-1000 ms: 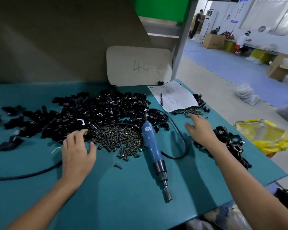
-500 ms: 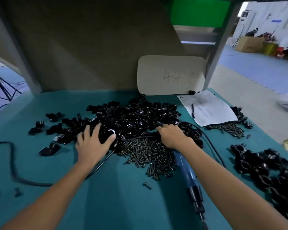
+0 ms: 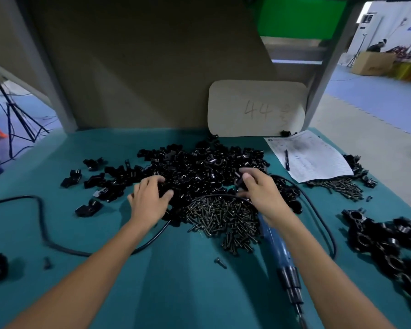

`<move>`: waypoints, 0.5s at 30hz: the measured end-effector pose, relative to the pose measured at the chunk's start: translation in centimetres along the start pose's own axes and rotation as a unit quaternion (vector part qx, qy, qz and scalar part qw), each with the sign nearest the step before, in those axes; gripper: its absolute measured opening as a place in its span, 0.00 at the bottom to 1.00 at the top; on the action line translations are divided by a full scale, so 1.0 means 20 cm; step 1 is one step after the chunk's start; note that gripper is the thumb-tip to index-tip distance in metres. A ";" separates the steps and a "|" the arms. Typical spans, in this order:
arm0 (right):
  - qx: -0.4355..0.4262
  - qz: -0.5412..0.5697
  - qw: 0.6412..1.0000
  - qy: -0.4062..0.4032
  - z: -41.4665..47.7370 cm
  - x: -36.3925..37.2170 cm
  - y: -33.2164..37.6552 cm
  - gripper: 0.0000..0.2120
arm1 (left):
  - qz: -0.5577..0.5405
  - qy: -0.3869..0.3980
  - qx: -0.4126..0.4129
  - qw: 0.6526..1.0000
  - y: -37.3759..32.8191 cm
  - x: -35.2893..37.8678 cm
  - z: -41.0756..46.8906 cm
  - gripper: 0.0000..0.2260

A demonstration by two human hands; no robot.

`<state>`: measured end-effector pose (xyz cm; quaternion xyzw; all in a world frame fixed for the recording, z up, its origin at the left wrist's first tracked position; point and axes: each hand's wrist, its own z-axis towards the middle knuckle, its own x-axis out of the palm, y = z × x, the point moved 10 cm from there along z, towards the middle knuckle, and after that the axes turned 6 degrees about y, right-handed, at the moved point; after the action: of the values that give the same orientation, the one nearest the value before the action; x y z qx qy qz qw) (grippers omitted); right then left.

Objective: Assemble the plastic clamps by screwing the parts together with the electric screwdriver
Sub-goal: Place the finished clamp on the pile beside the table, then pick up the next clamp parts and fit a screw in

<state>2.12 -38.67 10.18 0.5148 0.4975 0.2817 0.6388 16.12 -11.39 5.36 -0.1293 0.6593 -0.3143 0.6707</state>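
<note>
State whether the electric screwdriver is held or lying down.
Lying down: electric screwdriver on the table; left hand and right hand touch the clamp parts.

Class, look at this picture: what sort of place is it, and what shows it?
Probably a factory assembly bench: a heap of black plastic clamp parts, a pile of screws and a blue electric screwdriver on a teal table.

One electric screwdriver (image 3: pixel 277 243), one pen (image 3: pixel 286 159), one printed sheet (image 3: pixel 313 155), one cardboard sign (image 3: pixel 256 108), two screw heaps (image 3: pixel 223 217) (image 3: pixel 339 186), two stray screws (image 3: pixel 220 262) (image 3: pixel 47 262) and clamp parts (image 3: pixel 199 162) past counting are lying out.
</note>
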 end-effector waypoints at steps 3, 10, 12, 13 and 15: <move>0.069 0.319 0.945 0.020 -0.23 0.13 -0.07 0.13 | 0.038 0.049 -0.011 0.998 0.02 0.02 0.03 0.25; 0.109 0.414 0.902 0.065 -0.59 0.45 -0.21 0.15 | -0.024 -0.024 0.011 0.999 0.00 -0.09 0.00 0.16; 0.115 0.417 0.899 0.062 -0.61 0.47 -0.25 0.17 | -0.053 -0.050 0.027 0.997 -0.02 -0.15 -0.02 0.15; 0.115 0.415 0.900 0.064 -0.62 0.48 -0.26 0.17 | -0.071 -0.060 0.032 0.995 -0.03 -0.18 -0.03 0.14; 0.103 0.392 0.912 0.058 -0.62 0.48 -0.26 0.18 | -0.136 -0.058 0.028 0.989 -0.06 -0.22 -0.04 0.12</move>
<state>-6.85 -27.17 2.18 0.7141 0.3183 0.4864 0.3900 15.28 -9.53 9.43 -0.2172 0.5866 -0.4127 0.6621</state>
